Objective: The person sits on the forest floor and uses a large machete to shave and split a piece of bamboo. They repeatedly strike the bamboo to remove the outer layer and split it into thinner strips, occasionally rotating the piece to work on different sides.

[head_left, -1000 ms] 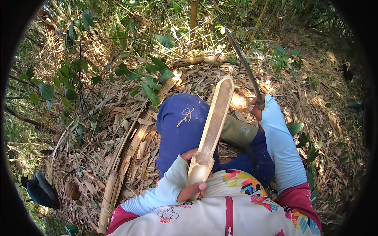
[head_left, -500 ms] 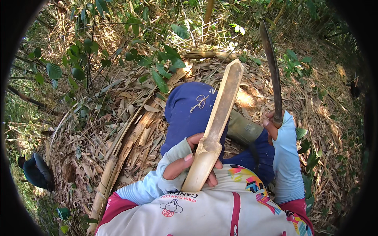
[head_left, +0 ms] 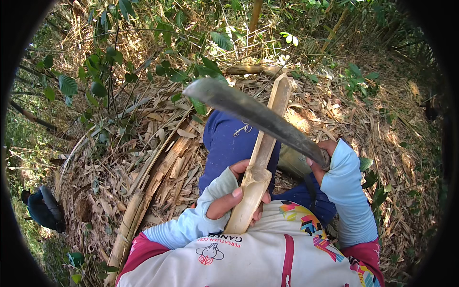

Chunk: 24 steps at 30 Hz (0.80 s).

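Note:
A split length of bamboo [head_left: 256, 165], hollow side up with a node partway along, leans from my lap up past my knee. Its far end is cut to a point. My left hand [head_left: 234, 198] grips it near the lower end, thumb on one side and fingers wrapped beneath. In my right hand [head_left: 321, 158] is a machete [head_left: 258, 115], its handle mostly hidden in my fist. The curved dark blade is held out to the left, passing above the bamboo in view; it is slightly blurred, and I cannot tell whether it touches.
My bent knee in blue trousers [head_left: 217, 138] lies under the bamboo, beside an olive boot [head_left: 292, 162]. Long split bamboo pieces [head_left: 143, 191] lie on dry leaf litter [head_left: 105, 191] to the left. Leafy stems [head_left: 103, 86] stand at the far left. A dark-clad person [head_left: 43, 208] is farther left.
The machete has swung from upright on the right to pointing left across the bamboo. My right wrist has turned and shifted slightly left. My left hand still holds the bamboo, which has barely moved.

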Available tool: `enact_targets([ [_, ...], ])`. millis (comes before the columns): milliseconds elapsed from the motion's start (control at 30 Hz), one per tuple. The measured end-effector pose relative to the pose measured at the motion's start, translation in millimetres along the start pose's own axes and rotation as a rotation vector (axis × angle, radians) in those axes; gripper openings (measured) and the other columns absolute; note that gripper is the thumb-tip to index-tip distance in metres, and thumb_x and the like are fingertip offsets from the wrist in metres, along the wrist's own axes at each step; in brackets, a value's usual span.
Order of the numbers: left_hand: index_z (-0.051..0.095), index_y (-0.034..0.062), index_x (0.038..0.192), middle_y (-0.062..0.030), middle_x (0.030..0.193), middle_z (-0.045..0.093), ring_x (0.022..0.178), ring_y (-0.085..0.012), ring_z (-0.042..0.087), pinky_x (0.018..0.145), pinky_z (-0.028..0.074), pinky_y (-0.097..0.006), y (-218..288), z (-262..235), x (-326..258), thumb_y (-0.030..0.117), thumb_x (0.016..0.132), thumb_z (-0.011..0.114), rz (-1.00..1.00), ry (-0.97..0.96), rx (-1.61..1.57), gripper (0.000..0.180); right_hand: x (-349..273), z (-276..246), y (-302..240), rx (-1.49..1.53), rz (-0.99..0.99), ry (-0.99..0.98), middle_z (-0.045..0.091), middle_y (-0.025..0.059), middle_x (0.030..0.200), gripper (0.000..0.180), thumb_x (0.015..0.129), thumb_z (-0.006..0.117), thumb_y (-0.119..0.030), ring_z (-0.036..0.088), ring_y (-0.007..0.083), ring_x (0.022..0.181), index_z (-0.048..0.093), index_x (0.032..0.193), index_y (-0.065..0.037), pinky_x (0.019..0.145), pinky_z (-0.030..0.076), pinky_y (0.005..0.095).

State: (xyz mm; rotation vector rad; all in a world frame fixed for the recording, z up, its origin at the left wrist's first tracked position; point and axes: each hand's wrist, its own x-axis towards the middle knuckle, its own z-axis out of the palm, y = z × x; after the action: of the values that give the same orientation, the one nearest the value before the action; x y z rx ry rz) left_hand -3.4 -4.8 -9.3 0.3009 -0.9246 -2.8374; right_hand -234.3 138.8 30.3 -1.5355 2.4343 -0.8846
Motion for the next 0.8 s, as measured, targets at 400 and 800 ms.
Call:
enact_targets([
  [400,0.038,0.0012,0.131,-0.0099,0.101,0.054,0.083,-0.0163,0.059,0.066,0.052,-0.029,2,8,-1,0.039,0.092,0.062,-0.024,0.025,0.199,0.059,23,1,-41,-0.312,-0.166,-0.370,0.064,0.0108,0.080,0.037,0.059,0.077,-0.012,0.062,0.0329,0.077,0.064,0.094,-0.009,0.072,0.048,0.0428],
  [800,0.029,0.0021,0.145,-0.0081,0.114,0.055,0.090,-0.0127,0.052,0.079,0.045,-0.028,-9,14,2,0.034,0.086,0.068,0.065,0.175,0.544,0.078,23,-5,-57,-0.390,-0.309,-0.400,0.059,0.0059,0.063,0.017,0.079,0.059,-0.025,0.063,0.0283,0.064,0.063,0.088,-0.011,0.058,0.038,0.0476],
])
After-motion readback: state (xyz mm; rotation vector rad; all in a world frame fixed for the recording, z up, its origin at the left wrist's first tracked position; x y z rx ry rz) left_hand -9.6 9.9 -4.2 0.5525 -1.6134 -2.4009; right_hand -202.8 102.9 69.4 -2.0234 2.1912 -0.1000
